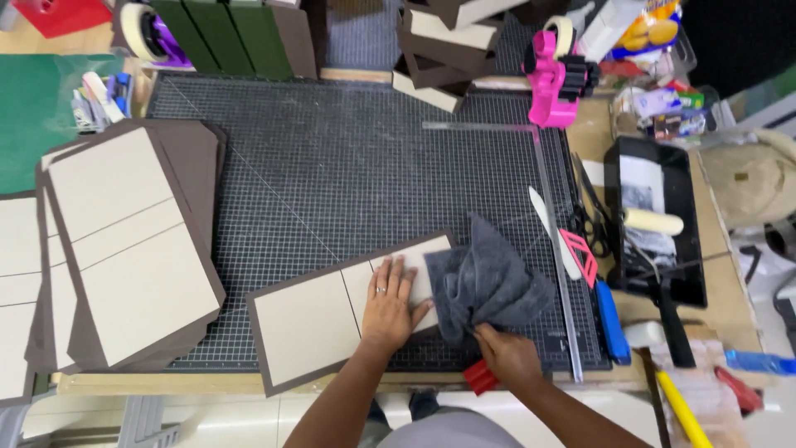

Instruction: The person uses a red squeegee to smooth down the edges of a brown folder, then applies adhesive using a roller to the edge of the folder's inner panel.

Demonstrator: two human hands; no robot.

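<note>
So the piece being worked on is the board panel (332, 319), a flat beige-faced rectangle with a dark brown border, sitting in the lower middle of the frame on the gridded cutting mat (348, 174). Its long axis runs from lower left up toward the right, tilted a bit against the mat's grid, with its bottom left corner hanging over the mat's front edge. The left hand (390, 309) is laid flat on the right end of the panel, fingers spread wide and pointing toward the top of the frame, holding nothing, just pressing down. The right hand (507, 355) sits just right of it, lower centre-right, closed around a bunched-up grey cloth (485, 282), and there's a red tool (479, 377) poking out below that hand too, though I can't tell what kind of tool it is. The cloth bulges up and to the left from the right hand, overlapping the panel's upper right corner, so it's basically touching the board right next to the left hand's fingertips. Most of the panel stretches away to the left of both hands, so the left hand is the nearer one to the bulk of it. A stack of similar panels (124, 249) sits well apart at the left of the frame.
</note>
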